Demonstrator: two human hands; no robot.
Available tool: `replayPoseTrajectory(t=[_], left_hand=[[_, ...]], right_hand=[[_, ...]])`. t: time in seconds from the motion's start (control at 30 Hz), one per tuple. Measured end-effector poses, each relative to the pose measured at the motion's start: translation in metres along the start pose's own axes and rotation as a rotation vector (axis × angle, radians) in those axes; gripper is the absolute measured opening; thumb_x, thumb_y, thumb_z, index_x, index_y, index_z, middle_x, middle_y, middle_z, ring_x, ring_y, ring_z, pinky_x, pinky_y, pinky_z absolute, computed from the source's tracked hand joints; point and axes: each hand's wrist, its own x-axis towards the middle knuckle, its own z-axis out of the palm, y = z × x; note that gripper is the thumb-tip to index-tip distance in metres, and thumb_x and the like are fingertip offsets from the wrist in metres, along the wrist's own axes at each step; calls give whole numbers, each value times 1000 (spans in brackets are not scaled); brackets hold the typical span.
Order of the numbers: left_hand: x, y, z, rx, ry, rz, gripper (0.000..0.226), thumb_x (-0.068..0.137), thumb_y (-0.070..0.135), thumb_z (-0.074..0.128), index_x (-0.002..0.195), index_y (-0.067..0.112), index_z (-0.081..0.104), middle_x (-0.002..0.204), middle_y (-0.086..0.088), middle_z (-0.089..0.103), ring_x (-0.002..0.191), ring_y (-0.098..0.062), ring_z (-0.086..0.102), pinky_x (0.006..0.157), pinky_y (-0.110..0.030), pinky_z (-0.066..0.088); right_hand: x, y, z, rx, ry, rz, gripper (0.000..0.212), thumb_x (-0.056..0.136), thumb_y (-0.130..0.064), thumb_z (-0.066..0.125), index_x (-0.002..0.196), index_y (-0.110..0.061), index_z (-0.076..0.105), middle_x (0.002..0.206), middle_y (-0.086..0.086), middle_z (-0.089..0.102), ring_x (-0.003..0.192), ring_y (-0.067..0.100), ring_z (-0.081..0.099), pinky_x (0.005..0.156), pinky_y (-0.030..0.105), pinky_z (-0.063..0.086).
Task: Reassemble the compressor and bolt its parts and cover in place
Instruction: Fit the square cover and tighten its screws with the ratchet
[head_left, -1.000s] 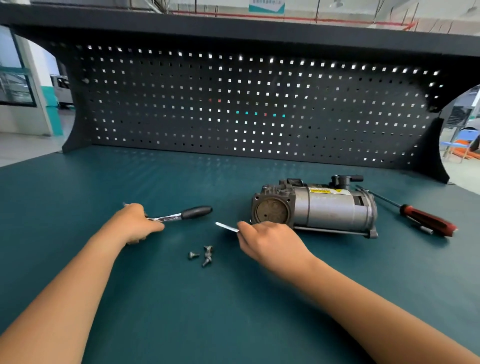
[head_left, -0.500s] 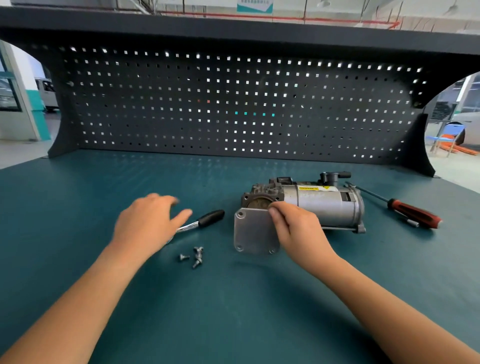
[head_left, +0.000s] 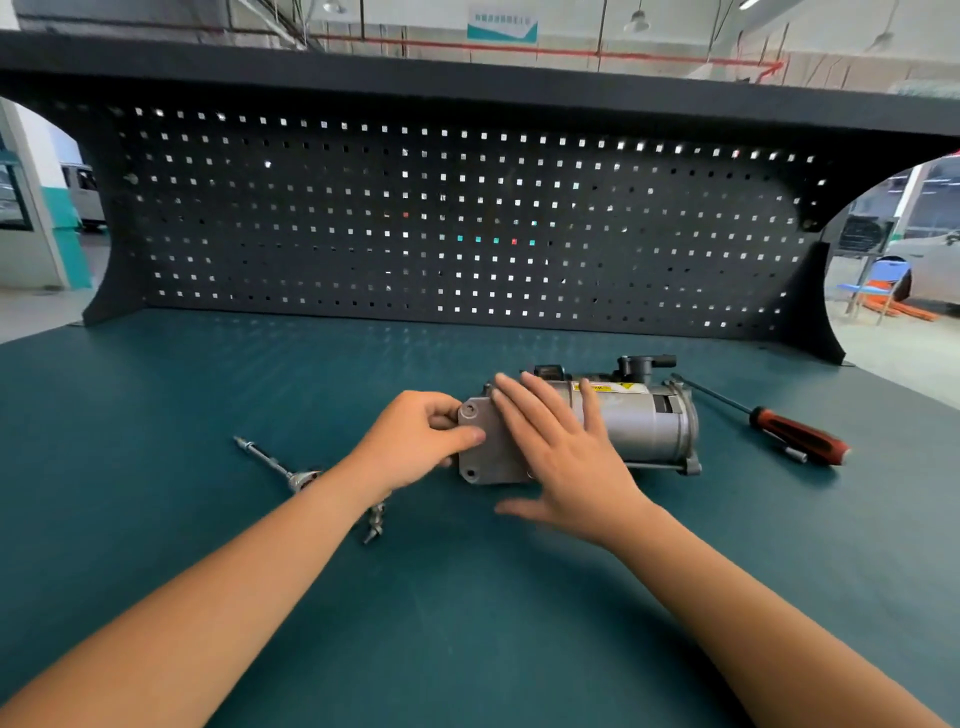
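The compressor (head_left: 641, 428) lies on its side on the counter (head_left: 467, 649), partly under the right hand (head_left: 563, 457). Its long way runs from left to right. The flat end points left, at the left hand (head_left: 413, 441). The round motor end points right, away from both hands.

The flat gray cover (head_left: 483, 454) stands up against the left end of the compressor. The left hand grips the cover's left edge, with the thumb on the front and the fingers curled behind. The right hand is open and flat. Its straight, spread fingers lie over the right side of the cover and the top of the compressor.

A yellow sticker (head_left: 602, 387) sits on top of the compressor, just past the right fingertips. Its writing is too small to read.

Some little bolts (head_left: 375, 519) lie by the left wrist. A shiny ratchet (head_left: 270, 460) lies to the left of that arm, partly under it. A screwdriver (head_left: 795, 434) with a red and black handle lies to the right of the right hand, beyond the compressor.

Behind it all stands a dark pegboard (head_left: 467, 218). High above hangs a teal and white sign (head_left: 501, 26), too blurry to read.
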Motion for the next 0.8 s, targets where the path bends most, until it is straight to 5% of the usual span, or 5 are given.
replayPoseTrajectory(t=[0.17,0.27,0.37,0.63,0.8], left_hand=[[5,-7,8,161,105,90,16,81,17,71,73,24,60,70,12,63,66,-6,58,64,-26,47],[2,-9,-9,558,201,204,23,80,36,70,81,26,48,75,18,52,70,2,50,61,-23,39],[-3,-13,-39,559,206,110,22,79,36,70,73,27,50,72,15,56,66,2,51,57,-14,36],[-13,-10,-56,678,-74,7,17,77,33,73,71,29,57,73,17,60,71,4,56,65,-15,44],[-23,-1,-42,862,-348,-24,26,76,38,71,99,28,63,79,18,54,72,6,48,74,-19,46]], right_hand=[[6,11,15,-24,122,-19,97,37,-58,87,117,-6,66,113,5,67,101,22,66,83,58,48],[5,18,24,-21,141,8,93,43,-57,86,117,-5,65,113,6,67,100,24,66,84,62,45],[3,22,34,3,166,13,87,52,-51,86,122,-6,62,122,6,64,109,27,63,88,65,40],[3,11,47,60,185,46,83,50,-44,87,123,-12,62,129,17,57,116,36,57,89,69,36],[3,9,48,68,221,75,84,50,-44,88,124,-13,62,128,15,58,115,36,58,88,67,38]])
